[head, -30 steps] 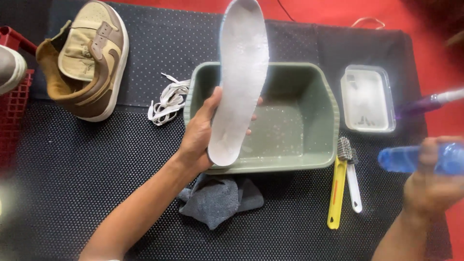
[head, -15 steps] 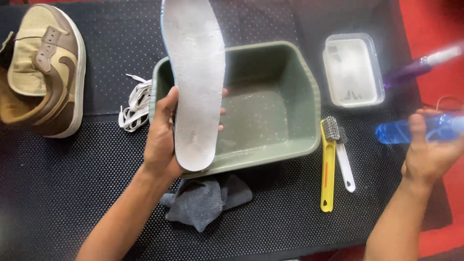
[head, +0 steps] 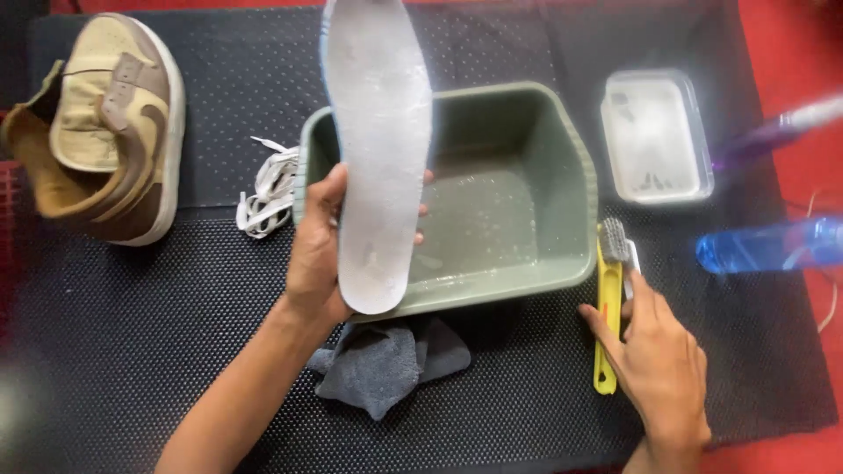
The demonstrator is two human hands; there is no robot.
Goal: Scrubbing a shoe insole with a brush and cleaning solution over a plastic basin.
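My left hand (head: pixel 318 254) grips a white shoe insole (head: pixel 378 149) and holds it upright over the left part of a green plastic basin (head: pixel 575 184) that has a little water in it. My right hand (head: pixel 654 355) rests on the mat with its fingers on a yellow-handled brush (head: pixel 606 325) and a smaller white-handled brush (head: pixel 630 259) that lie just right of the basin. Neither brush is lifted.
A tan and brown sneaker (head: pixel 110 132) lies at the far left, white laces (head: pixel 268 189) beside it. A grey cloth (head: pixel 386 364) sits under the basin's front edge. A clear lidded box (head: pixel 657 136), a blue bottle (head: pixel 773 246) and a purple bottle (head: pixel 777 132) lie at right on the black mat (head: pixel 132 351).
My right hand has let go of the blue bottle, which now lies on the mat, and has come down onto the brushes. The insole stays held over the basin.
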